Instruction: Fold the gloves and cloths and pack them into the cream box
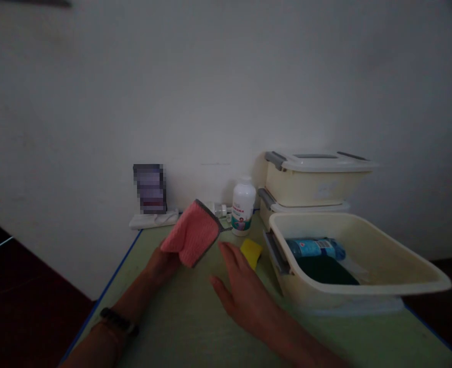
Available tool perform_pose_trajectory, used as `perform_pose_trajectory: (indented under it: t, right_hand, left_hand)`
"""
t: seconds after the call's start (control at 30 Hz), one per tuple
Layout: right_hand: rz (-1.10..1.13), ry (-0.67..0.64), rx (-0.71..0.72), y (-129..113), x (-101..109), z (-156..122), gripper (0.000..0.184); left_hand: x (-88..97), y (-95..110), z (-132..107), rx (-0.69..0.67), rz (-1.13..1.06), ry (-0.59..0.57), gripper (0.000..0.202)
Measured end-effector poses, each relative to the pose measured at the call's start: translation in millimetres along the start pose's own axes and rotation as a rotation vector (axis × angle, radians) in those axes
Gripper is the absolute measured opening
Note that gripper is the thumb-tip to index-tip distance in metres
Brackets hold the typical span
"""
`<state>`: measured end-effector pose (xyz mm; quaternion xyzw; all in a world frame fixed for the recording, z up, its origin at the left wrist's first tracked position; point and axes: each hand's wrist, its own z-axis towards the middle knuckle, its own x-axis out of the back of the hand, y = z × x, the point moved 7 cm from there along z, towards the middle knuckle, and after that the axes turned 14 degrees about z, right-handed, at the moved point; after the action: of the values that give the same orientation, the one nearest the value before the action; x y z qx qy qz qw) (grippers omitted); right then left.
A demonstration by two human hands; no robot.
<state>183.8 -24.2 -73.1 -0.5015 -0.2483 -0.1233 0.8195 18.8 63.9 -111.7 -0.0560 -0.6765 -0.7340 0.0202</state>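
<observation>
My left hand (163,266) grips a pink cloth (193,233) with a dark edge and holds it up over the green table (180,327). My right hand (238,286) lies open above the table, fingers stretched toward a yellow sponge (251,251) just beyond its fingertips. A dark band sits on my left wrist (118,321).
An open cream bin (364,286) at the right holds a blue packet (315,247) and a dark item (325,270). Two lidded bins (314,179) are stacked behind it. A white bottle (243,205) and a small stand (151,194) are by the wall.
</observation>
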Motion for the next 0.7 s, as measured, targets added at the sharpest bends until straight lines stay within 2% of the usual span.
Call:
perform_pose_trajectory:
  t: [0.03,0.1,0.17,0.23,0.3,0.37,0.47,0.57,0.63,0.7]
  right_hand:
    - [0.148,0.025,-0.051,11.0,-2.5,-0.6,0.059]
    - [0.457,0.084,-0.147,29.6,-6.4,-0.2,0.057]
    - [0.693,0.124,-0.220,41.2,-9.4,1.3,0.045]
    - [0.778,0.150,-0.271,46.7,-9.8,1.7,0.031]
    - [0.723,0.190,-0.270,47.0,-5.8,-0.3,0.023]
    - [0.602,0.254,-0.197,41.4,2.1,-4.4,0.018]
    - [0.411,0.323,-0.036,27.0,12.8,-12.5,0.010]
    - [0.253,0.281,0.151,10.9,15.8,-17.3,0.005]
    - [0.173,0.252,0.299,0.3,17.1,-20.1,0.015]
    - [0.106,0.248,0.408,-7.5,19.1,-22.6,0.027]
  left_hand:
    - [-0.5,-1.5,-1.4,0.025,-0.046,-0.018,0.035]
    - [-4.9,-2.5,-5.2,0.070,-0.099,-0.068,0.030]
    - [-12.8,-1.9,-9.5,0.102,-0.115,-0.117,0.022]
    - [-20.9,-0.4,-12.7,0.115,-0.118,-0.137,0.015]
    - [-25.8,0.5,-13.6,0.118,-0.120,-0.117,0.012]
    - [-25.2,0.2,-12.0,0.120,-0.119,-0.063,0.015]
    - [-11.2,0.2,-6.9,0.095,-0.114,0.092,0.019]
    - [7.5,1.8,-4.6,0.048,-0.082,0.266,0.020]
    - [12.5,2.1,-4.7,0.033,-0.069,0.315,0.023]
    - [9.5,1.3,-4.8,0.039,-0.084,0.289,0.026]
